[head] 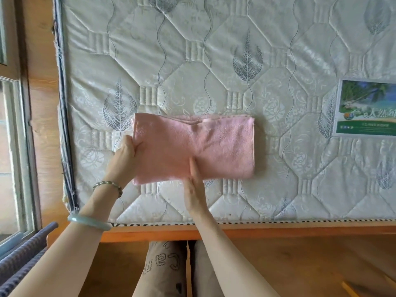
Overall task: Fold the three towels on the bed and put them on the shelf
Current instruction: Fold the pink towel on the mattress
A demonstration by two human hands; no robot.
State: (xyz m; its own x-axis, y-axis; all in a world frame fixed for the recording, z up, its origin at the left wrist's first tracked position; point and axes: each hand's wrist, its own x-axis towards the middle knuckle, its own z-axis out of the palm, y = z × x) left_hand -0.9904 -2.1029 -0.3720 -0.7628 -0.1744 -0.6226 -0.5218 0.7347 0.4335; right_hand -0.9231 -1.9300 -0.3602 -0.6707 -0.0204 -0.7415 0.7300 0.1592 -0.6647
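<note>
A pink towel [222, 146], folded into a long rectangle, lies flat on the quilted mattress [214, 61] near its front edge. My left hand [125, 155] grips the towel's left end, thumb on top and fingers underneath. My right hand [195, 185] stands on its edge with straight fingers, pressing down across the towel's middle near the front hem. Only this one towel is in view; no shelf shows.
The orange wooden bed frame [278, 229] runs along the mattress front. A printed label [366, 108] sits on the mattress at right. A window [12, 146] and wooden wall are at left, with a dark ribbed rail [23, 260] at lower left.
</note>
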